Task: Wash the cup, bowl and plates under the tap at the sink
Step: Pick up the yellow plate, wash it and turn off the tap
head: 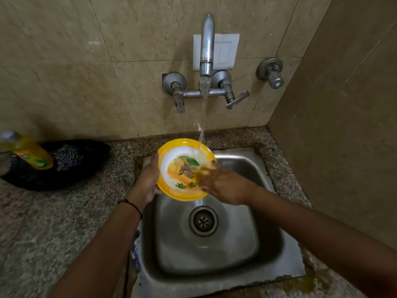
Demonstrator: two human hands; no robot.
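Observation:
A yellow-rimmed plate [171,166] with a white middle and a coloured picture is tilted over the steel sink [268,250], under water running from the tap [206,50]. My left hand [148,179] grips the plate's left rim, fingers curled behind it. My right hand [221,183] lies flat against the plate's right inner face, fingers blurred in the stream. No cup or bowl is in view.
A yellow dish-soap bottle [30,153] and a steel scrubber [68,158] sit on a black tray [43,181] at the left of the granite counter [64,222]. Two tap handles [236,100] stick out from the tiled wall. A side wall stands close on the right.

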